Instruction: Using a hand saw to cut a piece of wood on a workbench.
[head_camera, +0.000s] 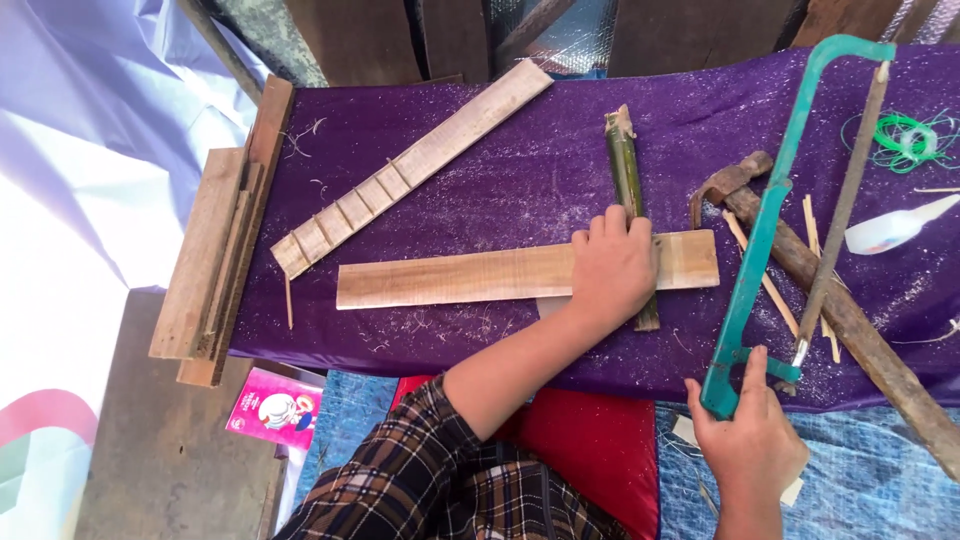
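On the purple-cloth surface (480, 150), left hand (612, 270) lies palm-down, fingers spread flat, pinning the green bamboo piece (625, 165) where it crosses the flat wooden plank (450, 277); bamboo runs away from the person, plank runs crosswise. Right hand (750, 435) is wrapped shut around the handle of the teal hacksaw (765, 220) at the surface's near edge, frame lying on the cloth just right of the bamboo, over the rusty hammer (800, 265). Notched wooden slat (400, 175) lies diagonal further left, stacked boards (215, 260) at the left edge, green cord (905, 135) at far right.
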